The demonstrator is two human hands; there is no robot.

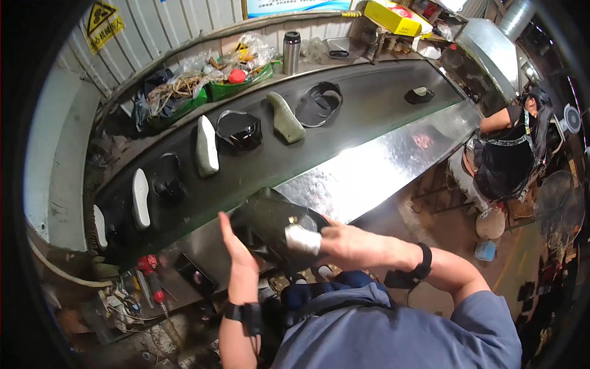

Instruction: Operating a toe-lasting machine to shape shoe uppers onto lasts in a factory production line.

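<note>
A glossy black piece that looks like a shoe upper (268, 212) is held up in front of me, over the near edge of the belt. My left hand (244, 253) supports its left side, thumb raised along the edge and the other fingers mostly hidden. From the right, my right hand (345, 243) pinches a white cloth-like piece (303, 239) against the upper. On the dark belt beyond, pale shoe lasts, such as a green-grey one (284, 117) and one with a white face (207, 146), lie beside black uppers (239, 129).
A steel panel (375, 163) runs along the belt's near right side. Behind the belt stand a steel flask (291, 54) and green bins (236, 86) of scraps. A red power tool (150, 270) lies at lower left. Another person (507, 147) works at far right.
</note>
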